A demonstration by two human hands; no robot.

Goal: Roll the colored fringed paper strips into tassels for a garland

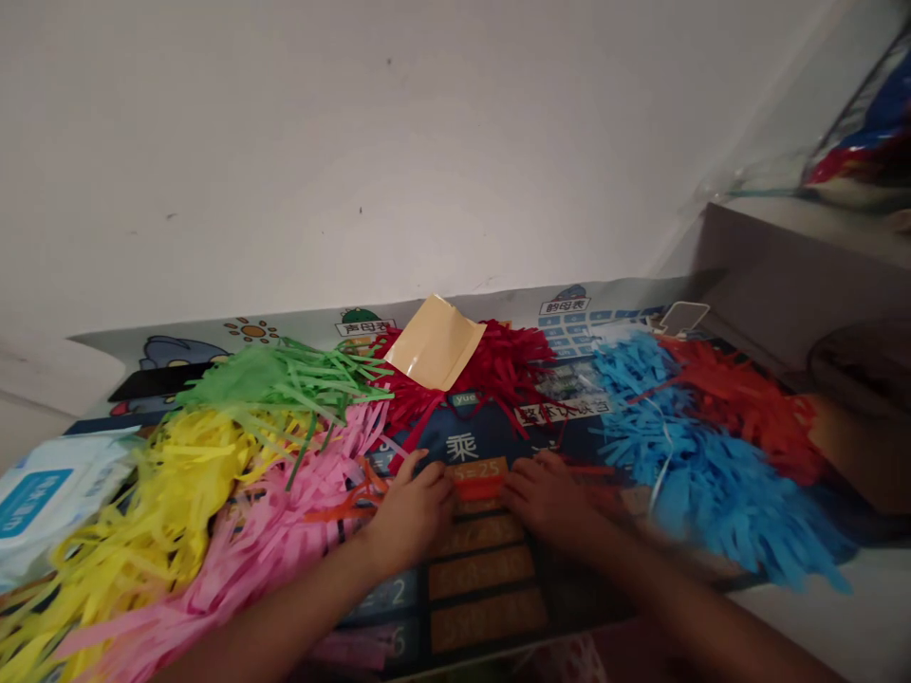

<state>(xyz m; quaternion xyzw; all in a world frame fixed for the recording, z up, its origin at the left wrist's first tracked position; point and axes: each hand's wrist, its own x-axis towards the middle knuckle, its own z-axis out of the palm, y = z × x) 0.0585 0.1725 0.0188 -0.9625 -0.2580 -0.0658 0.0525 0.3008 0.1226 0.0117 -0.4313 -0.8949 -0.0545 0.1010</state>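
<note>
So both hands are down on the printed worktop (pixel 490 617), left hand (pixel 413 512) and right hand (pixel 549 495) facing each other, with a bundle of orange-red strips (pixel 478 489) running between them. Fingers on both sides are curled down over the bundle, but it's blurry and the undersides are hidden, so can't tell whether either grip is really pinching or just pressing it flat. My guess for the two-sided setup: it stops the middle band from bunching up, since the loose fringe pokes out past the left hand and, more faintly, past the right. Just beyond the grip there's a dark red bundle (pixel 509 365) with a tan card (pixel 436 343) on it, maybe there as a bit of weight. Left of the grip it's crowded: pink strips (pixel 285 536) right up by the left forearm, then yellow strips (pixel 163 493), with green strips (pixel 277 375) farther back and a wipes pack (pixel 49 503) past the yellow. Off the right hand sit blue strips (pixel 661 446) and a second orange-red bundle (pixel 747 403). The pink looks likeliest to snag, being closest.
</note>
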